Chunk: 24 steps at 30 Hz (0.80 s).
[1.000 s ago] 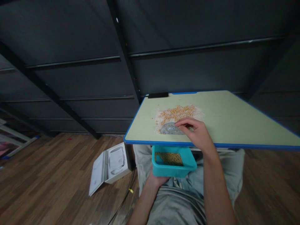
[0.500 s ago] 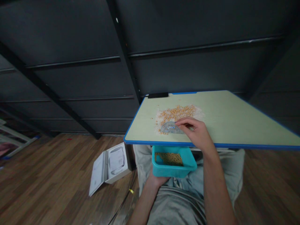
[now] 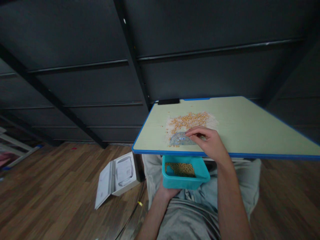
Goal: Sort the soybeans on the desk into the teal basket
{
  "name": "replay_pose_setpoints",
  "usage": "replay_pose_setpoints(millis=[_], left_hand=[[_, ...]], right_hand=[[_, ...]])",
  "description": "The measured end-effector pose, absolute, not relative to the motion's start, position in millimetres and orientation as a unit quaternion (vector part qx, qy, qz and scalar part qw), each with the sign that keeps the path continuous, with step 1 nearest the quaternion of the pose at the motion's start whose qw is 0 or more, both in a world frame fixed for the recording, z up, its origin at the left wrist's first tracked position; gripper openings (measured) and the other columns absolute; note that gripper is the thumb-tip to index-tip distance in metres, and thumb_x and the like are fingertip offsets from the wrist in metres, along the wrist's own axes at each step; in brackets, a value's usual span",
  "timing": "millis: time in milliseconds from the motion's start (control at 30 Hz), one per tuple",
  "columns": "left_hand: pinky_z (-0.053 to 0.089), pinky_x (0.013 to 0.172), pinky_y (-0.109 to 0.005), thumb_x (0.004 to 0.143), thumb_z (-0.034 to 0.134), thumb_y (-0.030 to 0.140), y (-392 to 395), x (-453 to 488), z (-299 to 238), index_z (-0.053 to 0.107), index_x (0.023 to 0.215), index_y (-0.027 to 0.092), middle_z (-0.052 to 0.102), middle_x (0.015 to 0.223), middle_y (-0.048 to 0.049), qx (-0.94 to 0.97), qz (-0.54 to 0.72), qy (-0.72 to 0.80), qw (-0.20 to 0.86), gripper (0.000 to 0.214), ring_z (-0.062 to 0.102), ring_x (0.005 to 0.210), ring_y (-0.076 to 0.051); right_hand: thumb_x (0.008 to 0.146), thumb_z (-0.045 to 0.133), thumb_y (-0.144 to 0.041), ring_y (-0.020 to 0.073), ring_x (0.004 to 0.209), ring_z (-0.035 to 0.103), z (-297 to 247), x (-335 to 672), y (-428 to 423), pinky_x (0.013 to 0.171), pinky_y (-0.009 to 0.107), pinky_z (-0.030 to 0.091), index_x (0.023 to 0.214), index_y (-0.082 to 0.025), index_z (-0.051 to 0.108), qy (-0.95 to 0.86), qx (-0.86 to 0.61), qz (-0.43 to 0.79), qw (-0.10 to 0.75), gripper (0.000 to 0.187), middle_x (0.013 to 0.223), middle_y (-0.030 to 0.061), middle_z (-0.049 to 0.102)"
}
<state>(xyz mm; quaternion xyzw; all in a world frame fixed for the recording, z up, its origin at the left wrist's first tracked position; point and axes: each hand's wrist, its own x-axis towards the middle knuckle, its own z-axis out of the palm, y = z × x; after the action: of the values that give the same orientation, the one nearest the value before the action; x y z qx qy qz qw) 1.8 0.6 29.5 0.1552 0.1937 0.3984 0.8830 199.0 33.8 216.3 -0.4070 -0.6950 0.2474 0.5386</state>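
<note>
My right hand (image 3: 208, 143) rests on the table (image 3: 245, 126), its fingers pinched on a clear plastic protractor (image 3: 180, 139) that lies flat near the front edge. Just beyond the protractor is a spread of yellow beans mixed with white rice (image 3: 190, 120). A few beans sit against the protractor's front edge. Under the table's front edge, my left hand (image 3: 167, 191) holds a teal plastic tub (image 3: 185, 173) from below; only part of the hand shows. The tub has a layer of yellow beans in it.
A dark flat object (image 3: 168, 101) lies at the table's far left corner. An open white box (image 3: 116, 176) sits on the wooden floor to the left, with a thin cable (image 3: 135, 208) beside it. Dark wall panels and slanted beams stand behind the table.
My right hand has drawn the protractor a little toward the front edge of the table, pulling a few beans with it. The tub and left hand have stayed in place.
</note>
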Motion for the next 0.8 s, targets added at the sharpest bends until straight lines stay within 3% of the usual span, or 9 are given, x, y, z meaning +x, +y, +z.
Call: replay_pose_setpoints(millis=[567,800], left_hand=[[0.044,0.119,-0.053,0.095,0.05,0.037,-0.9,1.6,32.4,0.083,0.095,0.023,0.083,0.114,-0.009,0.168,0.397,0.175,0.885,0.036,0.064,0.133,-0.032],[0.044,0.118,-0.053,0.096,0.049,0.04,0.7,0.6,28.4,0.082,0.105,0.022,0.083,0.116,-0.01,0.159,0.396,0.173,0.888,0.038,0.065,0.132,-0.032]], right_hand=[[0.092,0.069,-0.02,0.0222,0.096,0.074,220.1,197.7,29.9,0.085,0.039,0.057,0.089,-0.027,0.081,-0.703,-0.392,0.268,0.529,0.014,0.098,0.0037,0.081],[0.091,0.07,-0.021,0.0219,0.095,0.075,219.3,198.6,29.9,0.086,0.04,0.057,0.088,-0.028,0.081,-0.709,-0.386,0.266,0.526,0.014,0.096,0.0022,0.081]])
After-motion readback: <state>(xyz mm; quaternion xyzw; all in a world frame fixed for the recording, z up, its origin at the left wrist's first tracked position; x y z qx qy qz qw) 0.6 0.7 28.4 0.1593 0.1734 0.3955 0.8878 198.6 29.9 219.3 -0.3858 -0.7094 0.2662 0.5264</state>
